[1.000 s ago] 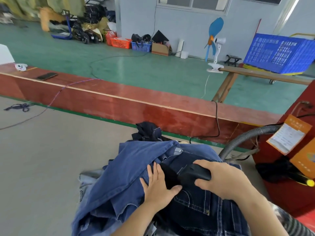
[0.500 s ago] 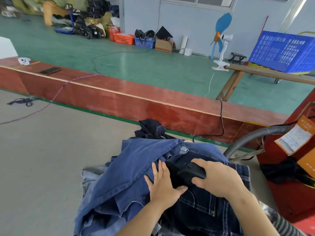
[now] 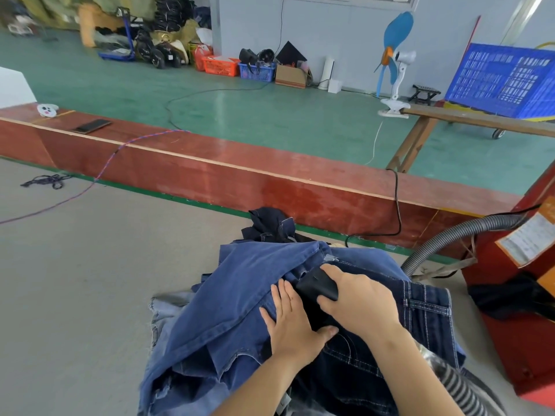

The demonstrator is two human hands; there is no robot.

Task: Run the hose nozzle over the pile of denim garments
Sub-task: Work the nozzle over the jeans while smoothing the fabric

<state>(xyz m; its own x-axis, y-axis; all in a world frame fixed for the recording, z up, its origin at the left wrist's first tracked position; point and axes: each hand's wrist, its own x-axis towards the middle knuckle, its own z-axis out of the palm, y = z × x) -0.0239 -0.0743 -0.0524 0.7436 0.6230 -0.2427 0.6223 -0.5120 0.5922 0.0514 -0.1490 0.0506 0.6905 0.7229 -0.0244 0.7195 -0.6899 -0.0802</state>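
Observation:
A pile of denim garments (image 3: 240,301) lies on the grey table (image 3: 90,280) in front of me, mid-blue pieces on the left and dark stitched jeans on the right. My right hand (image 3: 357,298) grips the black hose nozzle (image 3: 316,285) and holds it down on top of the pile. Just left of the nozzle, my left hand (image 3: 292,322) lies flat on the blue denim with straight fingers. The grey ribbed hose (image 3: 444,240) arcs in from the right, and a further stretch of it shows under my right forearm.
A red board wall (image 3: 270,187) runs along the table's far edge, with a black cable (image 3: 398,205) draped over it. A red machine with paper labels (image 3: 528,241) stands at the right. A phone (image 3: 91,126) lies on the ledge at left. Beyond are a green floor, a fan and crates.
My right hand has slid the nozzle a little farther up and away over the pile. My left hand stays flat on the denim beside it.

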